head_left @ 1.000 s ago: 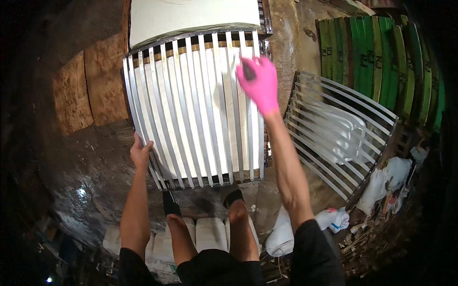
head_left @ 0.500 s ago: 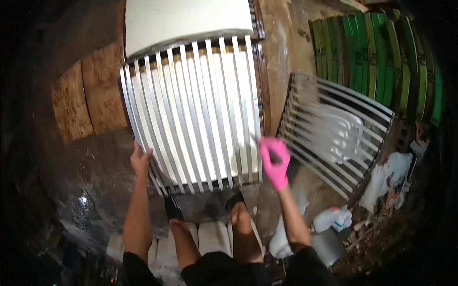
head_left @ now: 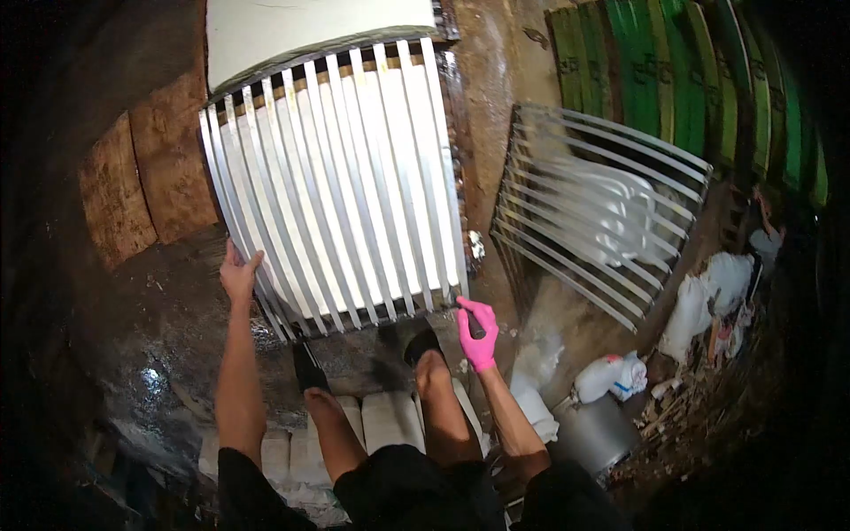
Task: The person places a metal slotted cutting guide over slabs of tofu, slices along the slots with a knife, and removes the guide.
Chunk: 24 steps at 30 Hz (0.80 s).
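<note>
A metal slatted frame point(head_left: 335, 181) lies over a thick white slab point(head_left: 310, 292), which shows between the bars. My bare left hand point(head_left: 237, 276) grips the frame's left edge near its lower end, thumb on the outer bar. My right hand point(head_left: 478, 332), in a pink glove, is closed around a dark-handled knife point(head_left: 476, 326) at the frame's lower right corner. Its blade points up and left toward the last bars and is hard to make out.
Another white slab point(head_left: 319, 26) lies beyond the frame. A second slatted rack point(head_left: 602, 217) stands at right over a pale plastic chair. Green slatted panels point(head_left: 655, 80), white bags point(head_left: 611, 376), a metal pot point(head_left: 598, 435) and wooden boards point(head_left: 168, 177) surround the spot. Pale blocks point(head_left: 390, 420) sit behind my feet.
My right hand has moved down toward the frame's near edge with the knife. My left hand keeps its grip on the frame. The whole view has shifted slightly.
</note>
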Available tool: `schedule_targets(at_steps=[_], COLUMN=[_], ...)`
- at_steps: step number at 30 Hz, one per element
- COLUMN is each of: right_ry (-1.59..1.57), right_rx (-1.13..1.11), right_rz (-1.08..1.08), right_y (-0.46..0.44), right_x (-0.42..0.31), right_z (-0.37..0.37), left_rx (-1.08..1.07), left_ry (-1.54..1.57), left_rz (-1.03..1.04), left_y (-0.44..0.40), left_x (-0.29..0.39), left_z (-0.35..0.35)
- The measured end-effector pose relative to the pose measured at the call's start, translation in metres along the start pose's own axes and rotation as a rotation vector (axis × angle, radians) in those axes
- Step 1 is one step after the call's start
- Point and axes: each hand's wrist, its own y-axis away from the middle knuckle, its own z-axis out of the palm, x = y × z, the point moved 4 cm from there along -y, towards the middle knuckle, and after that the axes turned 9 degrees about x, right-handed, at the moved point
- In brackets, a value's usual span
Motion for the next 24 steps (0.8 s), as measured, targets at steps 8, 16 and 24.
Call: schedule_targets(at_steps=[8,16,24], right_ry=[0.141,0.251,0.546], right_rx=[0.169,0.271,0.646], right_rz=[-0.201,-0.188,-0.190], right_y=[-0.024,0.003,0.042], right_x=[-0.082,-0.207,-0.309], right_z=[-0.124,-0.333,-0.565], left_rx=[0.383,0.282,-0.436], left_ry=[-0.656,-0.270,0.069], left_rz=[-0.099,0.240,0.699], left_y=[0.045,0.164,0.395], left_x=[0.148,0.312,0.456], left_z=[-0.003,-0.060,0.123])
